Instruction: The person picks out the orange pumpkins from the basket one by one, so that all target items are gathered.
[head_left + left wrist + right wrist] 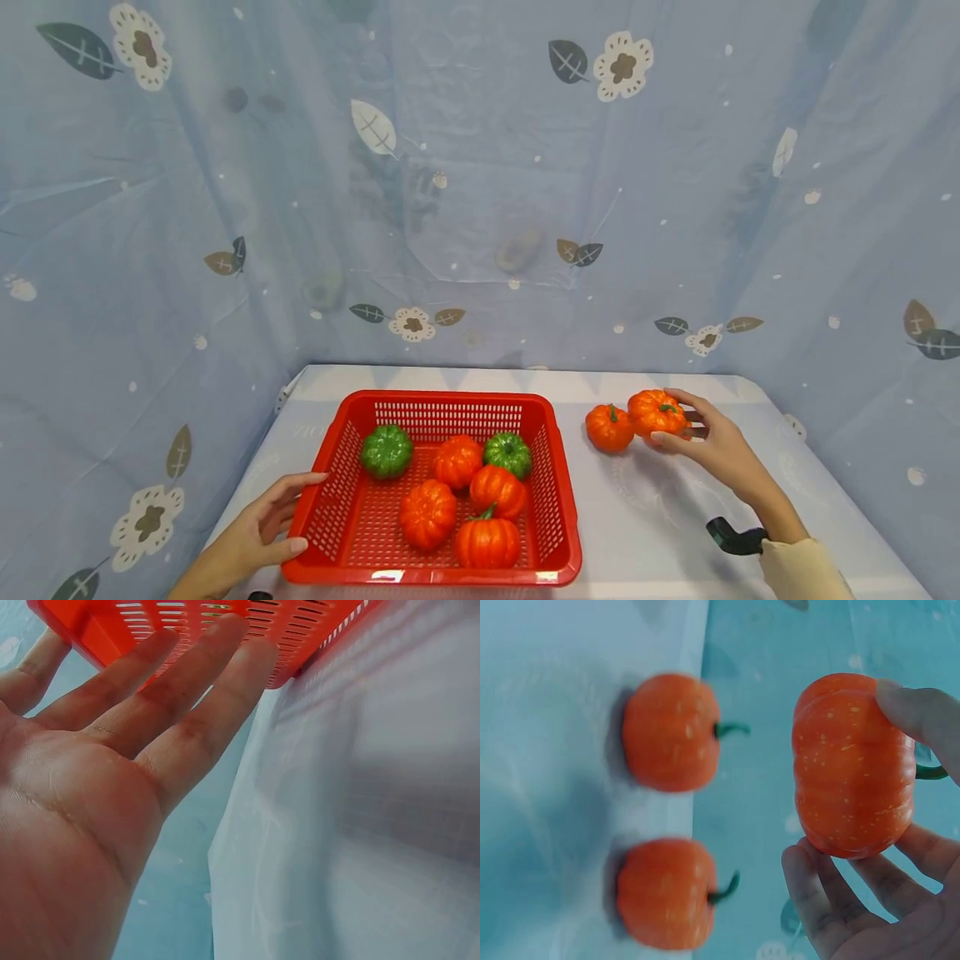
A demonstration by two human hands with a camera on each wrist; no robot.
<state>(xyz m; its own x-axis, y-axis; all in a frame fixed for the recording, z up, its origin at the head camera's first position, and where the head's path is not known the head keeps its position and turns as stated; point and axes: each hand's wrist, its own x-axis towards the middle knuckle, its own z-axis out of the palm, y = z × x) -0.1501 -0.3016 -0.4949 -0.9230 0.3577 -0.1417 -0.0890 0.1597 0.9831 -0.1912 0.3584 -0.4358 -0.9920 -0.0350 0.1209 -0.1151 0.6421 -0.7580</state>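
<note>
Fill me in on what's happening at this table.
A person's right hand holds an orange pumpkin above the table, where two more orange pumpkins rest. Their left hand touches the left side of a red basket containing two green pumpkins and four orange ones.

Left hand held out, fingers straightened and spread, right forearm stretched forward, right hand curled in a grip
</note>
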